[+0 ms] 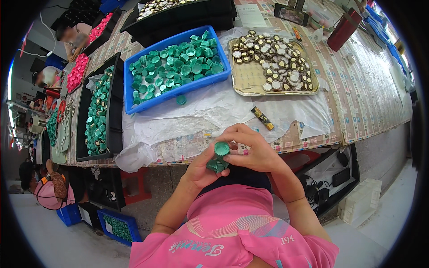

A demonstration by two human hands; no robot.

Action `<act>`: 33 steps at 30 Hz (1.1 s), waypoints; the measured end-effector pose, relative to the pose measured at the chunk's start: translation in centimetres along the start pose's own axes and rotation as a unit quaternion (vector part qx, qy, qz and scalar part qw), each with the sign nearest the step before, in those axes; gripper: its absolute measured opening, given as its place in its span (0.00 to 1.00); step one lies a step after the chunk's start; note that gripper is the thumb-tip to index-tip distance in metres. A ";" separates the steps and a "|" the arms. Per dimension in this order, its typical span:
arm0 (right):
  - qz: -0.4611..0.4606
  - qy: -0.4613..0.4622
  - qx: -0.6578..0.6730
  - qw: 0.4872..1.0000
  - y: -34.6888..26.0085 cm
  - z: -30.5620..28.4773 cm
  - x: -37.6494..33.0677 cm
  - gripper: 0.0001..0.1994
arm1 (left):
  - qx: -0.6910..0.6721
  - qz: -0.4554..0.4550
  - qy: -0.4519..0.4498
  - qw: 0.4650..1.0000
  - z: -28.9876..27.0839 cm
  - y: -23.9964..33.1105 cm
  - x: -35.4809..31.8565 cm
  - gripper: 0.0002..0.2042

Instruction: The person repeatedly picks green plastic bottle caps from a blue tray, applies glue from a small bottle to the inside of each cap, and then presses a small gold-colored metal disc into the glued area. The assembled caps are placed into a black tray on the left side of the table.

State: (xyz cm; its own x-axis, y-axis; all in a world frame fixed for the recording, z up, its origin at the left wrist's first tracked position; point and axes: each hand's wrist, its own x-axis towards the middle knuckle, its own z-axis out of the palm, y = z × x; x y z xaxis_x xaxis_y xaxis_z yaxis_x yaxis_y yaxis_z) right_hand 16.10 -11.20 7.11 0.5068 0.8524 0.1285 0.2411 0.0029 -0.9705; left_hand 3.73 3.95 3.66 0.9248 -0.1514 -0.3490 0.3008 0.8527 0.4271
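My left hand (202, 169) holds a small bunch of green ribbed caps (216, 165) against its palm. My right hand (250, 147) grips one green cap (221, 148) just above that bunch, its open side facing up. Both hands meet at the table's front edge, over my lap. Straight ahead stands a blue bin (134, 99) full of loose green caps. To its right lies a gold tray (245, 84) with several round gold and white inserts.
A black tray (114, 117) with rows of green caps lies at the left. A single green cap (181, 100) and a small dark tube (262, 118) lie on white paper (214, 109). Other people work along the left. A phone (291, 14) and a red box (343, 29) sit far back.
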 end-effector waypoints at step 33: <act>-0.107 0.231 -0.044 0.966 0.3 0.4 -2.8 0.18 | -0.019 0.110 -0.002 0.994 -2.7 0.0 -1.3 0.24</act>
State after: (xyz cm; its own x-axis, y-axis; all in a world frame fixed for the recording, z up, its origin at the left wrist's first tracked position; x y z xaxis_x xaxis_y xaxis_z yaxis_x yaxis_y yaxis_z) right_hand 14.40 -13.40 6.38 0.7480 0.5131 0.4210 0.4397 0.0921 -0.8934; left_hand 1.88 5.49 1.89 0.9679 0.0386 -0.2485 0.0829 0.8839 0.4602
